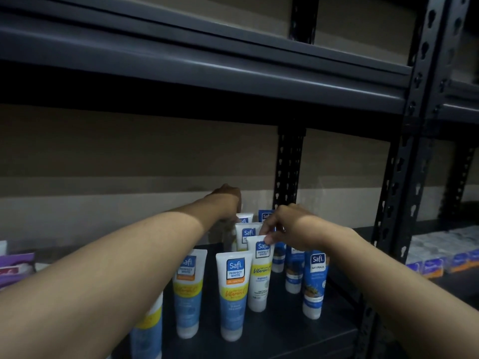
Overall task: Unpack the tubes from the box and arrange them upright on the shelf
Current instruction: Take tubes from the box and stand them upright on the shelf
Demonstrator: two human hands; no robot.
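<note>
- On the dark metal shelf board (272,330), toward its back, my right hand (287,226) pinches the flat top edge of a white plastic tube with a yellow band (260,275). Thumb and fingers curl on the crimp, and the tube is upright with its cap on the board.
- Left hand (226,200) reaches deeper, over the rearmost white tube (244,218). The fingers are hidden past the wrist, so I cannot tell if it grips or only touches.
- A second white tube (247,234) stands just behind the pinched one, upright.
- In front are two white, yellow and blue front tubes (233,294), side by side, apart, both upright.
- One more half-hidden tube (147,332) sits low left under my left forearm. It looks upright, but I am not sure.
- Right of the pinched tube, a row of blue plastic tubes (315,283) runs front to back. The front one reads Naturals, and all are upright as far as I can see.
- The box is not in my view, so I cannot say how many tubes are left in it.
- Progress, my call: well under way, with about ten tubes standing. This step looks like seating or straightening the pinched tube.
- Left to do: let go of that tube and even out the loose spacing. There may be more to unpack.
- Further out are purple packs (15,265) at the left edge and small boxed goods (440,257) on the neighbouring shelf to the right.
</note>
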